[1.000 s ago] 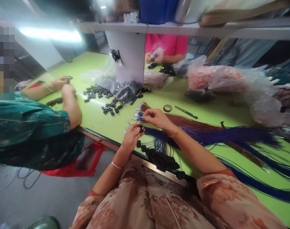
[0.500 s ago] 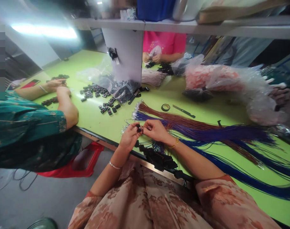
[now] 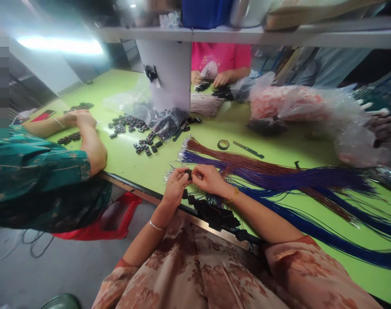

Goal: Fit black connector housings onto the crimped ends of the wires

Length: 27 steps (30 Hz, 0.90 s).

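Note:
My left hand (image 3: 175, 189) pinches a small black plastic connector (image 3: 189, 174) above the table's front edge. Fingers closed, my right hand (image 3: 211, 179) meets it from the right, pinching what looks like a thin wire; the tip is hidden by the fingers. Brown wires (image 3: 211, 151) and purple wires (image 3: 269, 177) with silvery ends lie just beyond my hands. Blue wires (image 3: 298, 221) run to the right, past my right forearm. Below my hands, a heap of black connectors (image 3: 216, 214) rests along the table edge.
Loose black parts (image 3: 147, 143) and a plastic bag (image 3: 169, 124) lie left of centre. Black tape (image 3: 223, 144) and a flat blade (image 3: 248, 149) sit beyond the wires. A co-worker's arm (image 3: 91, 143) is at left; another person's hands (image 3: 223, 78) are opposite. A red stool (image 3: 124, 216) stands below.
My right fingers have closed in on the connector, and the gap with the thin tip between my hands is now covered. The person opposite has moved their hands apart.

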Each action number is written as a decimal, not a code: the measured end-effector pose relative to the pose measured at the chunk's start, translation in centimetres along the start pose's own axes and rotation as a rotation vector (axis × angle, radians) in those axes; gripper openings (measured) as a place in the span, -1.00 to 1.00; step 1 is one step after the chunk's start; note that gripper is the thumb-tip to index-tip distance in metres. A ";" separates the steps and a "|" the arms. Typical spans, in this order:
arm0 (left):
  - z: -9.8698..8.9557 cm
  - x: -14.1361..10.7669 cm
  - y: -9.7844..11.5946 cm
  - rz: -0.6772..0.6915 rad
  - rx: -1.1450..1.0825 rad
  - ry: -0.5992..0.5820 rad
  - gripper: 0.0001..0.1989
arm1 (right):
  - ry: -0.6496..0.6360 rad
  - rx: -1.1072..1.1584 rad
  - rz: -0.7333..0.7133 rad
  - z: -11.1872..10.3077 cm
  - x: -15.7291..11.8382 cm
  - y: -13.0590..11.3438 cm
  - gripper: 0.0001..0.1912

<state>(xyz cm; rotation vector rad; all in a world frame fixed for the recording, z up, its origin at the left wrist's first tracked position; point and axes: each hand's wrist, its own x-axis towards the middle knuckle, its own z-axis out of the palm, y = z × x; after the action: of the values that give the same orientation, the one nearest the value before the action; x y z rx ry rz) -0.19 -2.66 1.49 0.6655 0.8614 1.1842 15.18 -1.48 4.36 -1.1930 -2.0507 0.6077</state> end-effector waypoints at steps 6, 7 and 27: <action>0.4 0.2 -0.5 0.031 0.002 0.067 -0.60 | -0.043 -0.102 0.018 0.3 -0.4 -0.2 -0.83; 0.4 0.3 -0.7 0.043 0.014 0.085 -0.60 | -0.040 -0.134 0.031 0.5 -0.5 -0.3 -0.83; -0.9 1.7 -1.0 -0.092 -0.035 0.030 -0.68 | -0.238 -0.460 0.239 -1.2 7.9 7.9 -0.78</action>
<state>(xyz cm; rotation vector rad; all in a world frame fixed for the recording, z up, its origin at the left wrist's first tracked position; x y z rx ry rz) -0.16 -1.25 -0.18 0.5748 0.8855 1.1272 17.78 9.25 2.35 -1.7195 -2.3461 0.4104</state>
